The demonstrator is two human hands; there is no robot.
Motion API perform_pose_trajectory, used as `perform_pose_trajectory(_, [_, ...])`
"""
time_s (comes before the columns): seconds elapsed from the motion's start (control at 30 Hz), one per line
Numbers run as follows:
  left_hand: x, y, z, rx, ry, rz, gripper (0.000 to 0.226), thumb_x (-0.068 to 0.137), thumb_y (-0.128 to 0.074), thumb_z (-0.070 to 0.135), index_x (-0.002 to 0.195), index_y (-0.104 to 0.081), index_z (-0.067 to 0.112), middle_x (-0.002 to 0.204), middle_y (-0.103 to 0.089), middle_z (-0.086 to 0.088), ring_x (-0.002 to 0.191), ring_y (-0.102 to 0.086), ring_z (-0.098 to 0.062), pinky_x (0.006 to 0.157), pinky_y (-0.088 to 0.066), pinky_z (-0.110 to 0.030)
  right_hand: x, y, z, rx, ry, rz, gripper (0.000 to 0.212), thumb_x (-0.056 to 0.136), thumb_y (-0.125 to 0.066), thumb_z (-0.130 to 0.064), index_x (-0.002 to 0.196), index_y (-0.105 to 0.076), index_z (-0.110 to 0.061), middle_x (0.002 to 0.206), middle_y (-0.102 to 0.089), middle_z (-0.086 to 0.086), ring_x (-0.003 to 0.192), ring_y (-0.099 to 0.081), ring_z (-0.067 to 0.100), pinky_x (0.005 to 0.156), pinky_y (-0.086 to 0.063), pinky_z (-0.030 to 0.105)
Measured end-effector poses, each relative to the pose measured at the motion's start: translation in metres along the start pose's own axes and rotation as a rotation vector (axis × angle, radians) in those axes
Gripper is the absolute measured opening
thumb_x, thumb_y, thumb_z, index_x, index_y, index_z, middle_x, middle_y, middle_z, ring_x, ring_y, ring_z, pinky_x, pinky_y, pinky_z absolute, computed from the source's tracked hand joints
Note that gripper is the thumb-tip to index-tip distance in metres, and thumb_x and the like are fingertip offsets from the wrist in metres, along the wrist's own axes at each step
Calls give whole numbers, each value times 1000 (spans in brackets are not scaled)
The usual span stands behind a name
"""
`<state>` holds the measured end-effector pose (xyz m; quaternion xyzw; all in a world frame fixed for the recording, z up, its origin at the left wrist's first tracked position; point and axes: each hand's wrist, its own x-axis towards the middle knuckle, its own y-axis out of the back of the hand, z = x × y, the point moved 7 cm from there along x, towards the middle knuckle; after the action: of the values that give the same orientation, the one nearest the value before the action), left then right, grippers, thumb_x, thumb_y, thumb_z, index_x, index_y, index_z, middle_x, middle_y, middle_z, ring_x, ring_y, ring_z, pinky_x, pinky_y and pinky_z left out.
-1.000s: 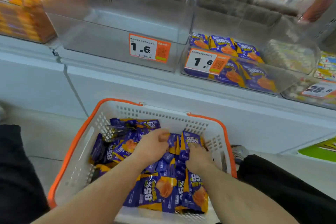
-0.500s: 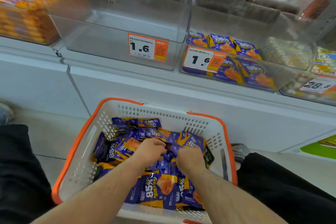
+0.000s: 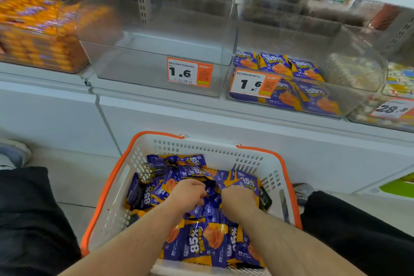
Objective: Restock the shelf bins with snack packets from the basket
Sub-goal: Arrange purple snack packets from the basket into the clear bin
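A white basket with an orange rim (image 3: 107,188) stands on the floor between my knees, full of purple and orange snack packets (image 3: 195,244) marked 85%. Both hands are down in the pile. My left hand (image 3: 187,192) curls its fingers round packets near the middle. Right beside it, my right hand (image 3: 238,197) grips packets, one sticking up past its knuckles. On the shelf above, a clear bin (image 3: 156,51) with a 1.6 price tag holds nothing. The clear bin to its right (image 3: 358,56) holds a few of the same purple packets (image 3: 280,65).
A bin of orange packets (image 3: 38,33) sits at the far left of the shelf. Another bin with a 28.8 tag (image 3: 392,110) is at the far right. My black-trousered knees flank the basket; a shoe (image 3: 13,152) shows at left. A white cabinet front (image 3: 224,127) rises behind the basket.
Both hands have drawn closer together in the pile and gathered packets. The camera has dipped slightly, so the basket sits lower and nearer in view.
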<state>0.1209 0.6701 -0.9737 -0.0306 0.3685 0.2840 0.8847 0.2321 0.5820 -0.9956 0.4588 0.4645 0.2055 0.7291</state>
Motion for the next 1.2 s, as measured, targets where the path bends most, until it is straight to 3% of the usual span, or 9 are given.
perform_pose_trajectory(0.1, [4,-3,-11,-325,174,0,7,99,-50,19,97,-51,13,99,-59,-8,87,-61,-24,69,-50,-34,-11,30,0,-43,79,50,28,90,-49,-1,68,-40,-14,65,-38,5,54,-35,21,55,-37,38])
perform_pose_trajectory(0.27, [0,-22,-14,-758,400,-334,60,92,-58,48,114,-56,-7,112,-68,-25,100,-67,-39,83,-53,-48,-38,80,-13,-144,386,287,5,88,-57,-8,87,-61,-11,88,-65,10,77,-62,30,57,-34,34])
perform_pose_trajectory(0.37, [-9,-24,-6,-773,365,-367,37,93,-59,29,106,-62,-5,94,-72,-20,81,-72,-30,71,-58,-37,-51,82,-19,-228,518,386,25,57,-85,-18,63,-61,-20,59,-58,-4,48,-54,16,41,-29,24])
perform_pose_trajectory(0.43, [-12,-24,-2,-767,341,-360,18,94,-53,8,95,-63,-7,81,-71,-20,68,-72,-28,56,-59,-31,-54,81,-20,-243,535,428,20,63,-85,-25,67,-65,-24,60,-59,-8,50,-55,13,44,-40,24])
perform_pose_trajectory(0.53, [-11,-14,4,-675,217,-257,17,94,-47,-9,89,-63,-8,73,-70,-17,63,-70,-24,46,-55,-25,-63,97,-12,-28,518,457,15,85,-67,-37,87,-69,-22,83,-68,-6,76,-63,17,70,-50,31])
perform_pose_trajectory(0.67, [-12,14,25,-526,-97,-48,17,91,-60,-5,105,-68,2,89,-75,-11,78,-72,-22,57,-56,-26,-65,123,20,540,134,515,33,82,-65,-53,90,-64,-21,109,-56,-7,104,-52,11,90,-42,26])
perform_pose_trajectory(0.87, [-40,16,70,-328,-440,-28,18,89,-64,-2,96,-73,12,88,-77,-1,81,-73,-14,62,-56,-23,-69,144,23,985,-165,596,75,66,-82,-49,126,-43,-26,120,-36,-10,106,-48,8,84,-41,21])
perform_pose_trajectory(1.0, [-47,13,100,-23,-626,51,18,81,-68,-5,79,-69,13,76,-74,-5,78,-72,-24,71,-59,-42,-75,156,30,1034,-246,753,91,56,-84,-54,130,-40,-24,119,-38,-8,113,-49,13,93,-49,33])
perform_pose_trajectory(1.2, [-80,1,184,143,-951,75,26,79,-74,10,85,-62,32,74,-69,15,69,-62,7,61,-43,-11,-92,209,70,1225,-185,967,67,49,-78,-53,104,-39,-44,108,-58,-10,99,-61,12,83,-55,36])
